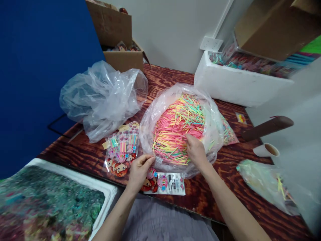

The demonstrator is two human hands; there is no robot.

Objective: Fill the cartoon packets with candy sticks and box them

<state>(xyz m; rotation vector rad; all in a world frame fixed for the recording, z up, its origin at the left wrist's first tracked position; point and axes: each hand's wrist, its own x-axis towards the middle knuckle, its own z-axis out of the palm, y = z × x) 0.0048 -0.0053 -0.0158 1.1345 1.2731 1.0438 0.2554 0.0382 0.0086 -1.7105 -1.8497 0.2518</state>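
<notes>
Tabletop: dark red-brown wood-grain surface (169, 76), running back to a pale grey wall (165, 33) with a white double socket plate (211, 44).
Sticks: a heap of thin pink, yellow and green sticks (170, 127) inside an open, clear plastic bag (147, 124), mid-table.
Right hand: (196, 149) over the heap, fingers curled, fingertips among the sticks; cannot tell whether any are gripped.
Left hand: (138, 170) at the bag's near-left rim, fingers bent, thumb close to forefinger; cannot tell what, if anything, they pinch.
Front edge: flat silver printed packet (173, 183), beside the left hand; clear printed packets (122, 150) lie further left.
Left side: smooth blue panel (45, 67), crumpled clear plastic bag (102, 97), open brown cardboard box (125, 61) behind it.
Right side: white foam box (238, 83) against the wall; brown cylinder (268, 128), white cup (259, 150) nearer.
Lower left corner: white-rimmed foam container (109, 192), blurred contents.
</notes>
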